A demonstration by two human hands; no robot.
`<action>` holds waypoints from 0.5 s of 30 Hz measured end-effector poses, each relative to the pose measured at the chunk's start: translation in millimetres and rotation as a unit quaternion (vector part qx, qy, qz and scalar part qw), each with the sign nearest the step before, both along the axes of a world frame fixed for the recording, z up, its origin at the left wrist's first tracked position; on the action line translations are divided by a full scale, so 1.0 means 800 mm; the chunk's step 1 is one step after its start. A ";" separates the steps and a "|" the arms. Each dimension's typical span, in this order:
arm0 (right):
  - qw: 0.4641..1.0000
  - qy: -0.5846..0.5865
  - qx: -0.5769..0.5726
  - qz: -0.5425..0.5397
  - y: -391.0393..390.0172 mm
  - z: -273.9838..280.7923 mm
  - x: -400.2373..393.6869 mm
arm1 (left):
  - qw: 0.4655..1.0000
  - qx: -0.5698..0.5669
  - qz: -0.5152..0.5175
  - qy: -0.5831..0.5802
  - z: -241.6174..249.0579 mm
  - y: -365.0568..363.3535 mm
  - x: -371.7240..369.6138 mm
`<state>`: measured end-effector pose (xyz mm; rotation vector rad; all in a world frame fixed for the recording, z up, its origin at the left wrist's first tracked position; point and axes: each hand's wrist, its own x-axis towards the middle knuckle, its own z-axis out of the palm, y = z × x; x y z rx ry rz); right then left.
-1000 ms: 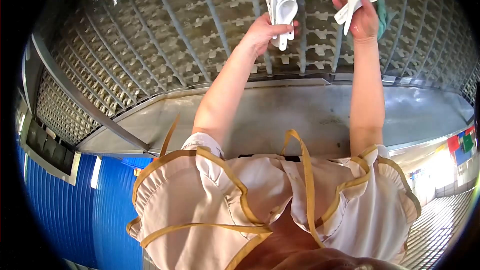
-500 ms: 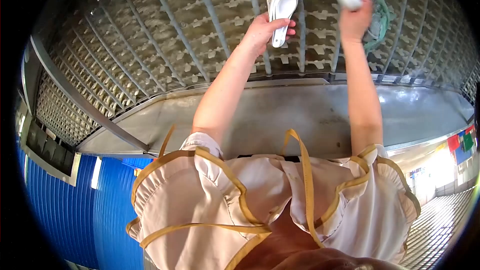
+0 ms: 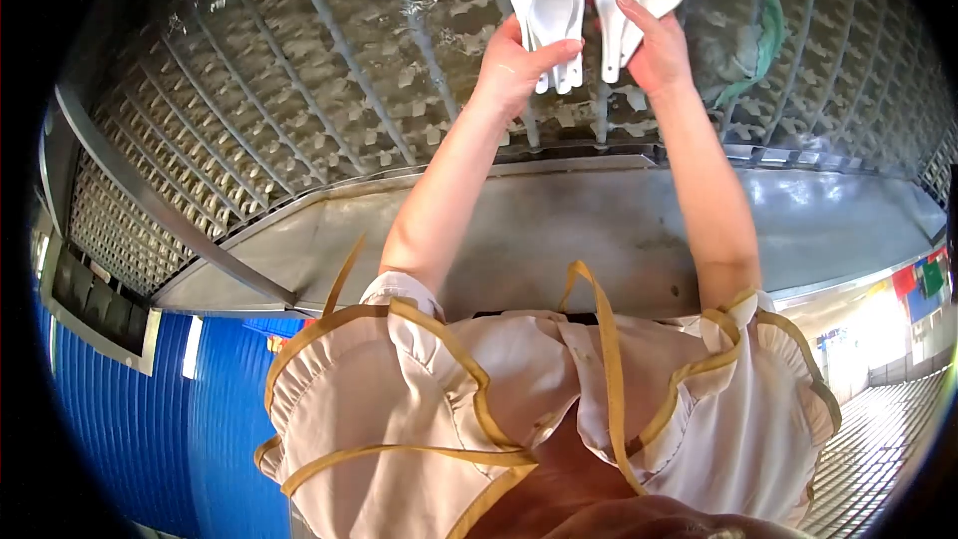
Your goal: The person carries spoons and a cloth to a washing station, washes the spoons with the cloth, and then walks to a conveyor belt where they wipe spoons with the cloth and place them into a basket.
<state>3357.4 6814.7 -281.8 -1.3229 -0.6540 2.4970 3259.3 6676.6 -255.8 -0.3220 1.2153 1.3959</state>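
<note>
At the top middle of the head view, my left hand point(image 3: 514, 65) grips a bunch of several white soup spoons point(image 3: 550, 15), bowls upward and handles toward me. Close on its right, my right hand point(image 3: 659, 50) pinches two more white soup spoons point(image 3: 613, 30), spread apart like a fan with the thumb across them. A narrow gap separates the two bunches. Both hands are above a grey slatted conveyor belt point(image 3: 369, 70). To the right of my right hand, a green net bag point(image 3: 763, 50) with something pale in it lies on the belt.
A steel ledge point(image 3: 579, 225) runs between my body and the belt. A curved metal bar point(image 3: 165, 205) stands at the left. Blue ribbed panels point(image 3: 130, 409) are at the lower left, and small coloured flags point(image 3: 918, 284) hang at the far right.
My right hand has moved left, from beside the net bag to near my left hand, and its spoons now show clearly. The spoons in my left hand are more spread.
</note>
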 end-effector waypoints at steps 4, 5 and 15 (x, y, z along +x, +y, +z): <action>0.998 0.037 -0.056 -0.009 -0.019 -0.001 -0.011 | 0.971 -0.055 -0.125 0.195 0.007 0.008 0.008; 0.995 0.059 -0.077 -0.019 -0.021 -0.001 -0.013 | 0.986 -0.050 -0.087 0.135 0.011 0.009 0.008; 0.999 0.031 -0.023 0.008 -0.017 0.006 -0.015 | 0.996 -0.020 0.075 -0.035 -0.003 -0.004 -0.004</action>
